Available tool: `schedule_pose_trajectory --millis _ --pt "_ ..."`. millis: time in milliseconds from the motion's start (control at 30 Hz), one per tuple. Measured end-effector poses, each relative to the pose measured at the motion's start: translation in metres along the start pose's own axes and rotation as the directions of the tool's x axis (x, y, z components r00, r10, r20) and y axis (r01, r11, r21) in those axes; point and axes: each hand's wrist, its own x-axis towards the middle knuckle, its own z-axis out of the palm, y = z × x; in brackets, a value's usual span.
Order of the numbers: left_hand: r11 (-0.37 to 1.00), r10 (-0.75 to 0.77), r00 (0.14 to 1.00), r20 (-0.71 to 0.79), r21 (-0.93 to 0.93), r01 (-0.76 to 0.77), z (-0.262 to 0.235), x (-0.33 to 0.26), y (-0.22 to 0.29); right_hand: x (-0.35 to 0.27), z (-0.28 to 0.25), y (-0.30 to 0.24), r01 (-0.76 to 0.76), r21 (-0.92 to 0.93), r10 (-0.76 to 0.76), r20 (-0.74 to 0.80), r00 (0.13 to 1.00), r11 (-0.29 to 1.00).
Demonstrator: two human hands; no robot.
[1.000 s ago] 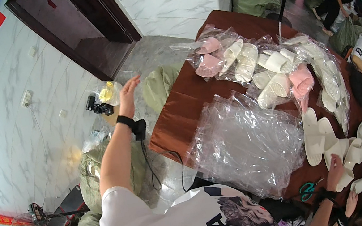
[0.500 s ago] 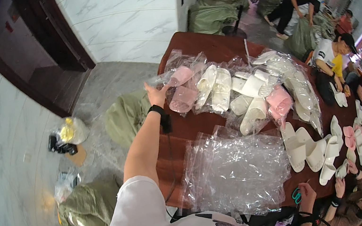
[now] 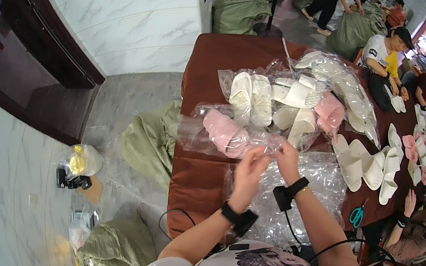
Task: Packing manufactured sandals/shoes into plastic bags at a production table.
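Observation:
A pair of pink slippers (image 3: 225, 132) lies in a clear plastic bag (image 3: 195, 126) on the brown-covered table. At the bag's near edge, my left hand (image 3: 252, 171) and my right hand (image 3: 287, 161) come close together, fingers pinched on the thin film. Just beneath my wrists spreads a stack of flat clear bags (image 3: 312, 189). White slippers in clear bags (image 3: 261, 99) lie beyond my hands, and another bagged pink pair (image 3: 330, 113) is to the right. Teal-handled scissors (image 3: 356, 216) rest on the table, right of the stack.
Loose white slippers (image 3: 349, 166) line the table's right side. Bagged white slippers (image 3: 350, 93) are heaped farther back. Co-workers sit along the right; one person (image 3: 334, 0) bends over a green sack (image 3: 349, 37). More green sacks (image 3: 118, 256) stand on the left floor. Cables hang from my wrists.
My left hand has come nearer from the table's left edge, and the bagged pink slippers have turned and shifted nearer. My right hand has left the scissors' side and joined it at the bag.

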Motion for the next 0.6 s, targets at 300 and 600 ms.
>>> schedule_pose_trajectory --millis 300,600 --pt "0.915 0.168 0.862 -0.478 0.401 0.044 -0.235 0.028 -0.038 -0.004 0.005 -0.038 0.304 0.011 -0.304 0.012 0.953 0.953" --pt "0.824 -0.505 0.815 0.285 -0.121 0.553 -0.16 0.039 0.027 -0.035 -0.072 -0.061 0.318 0.147 -0.32 -0.011 0.947 0.936"
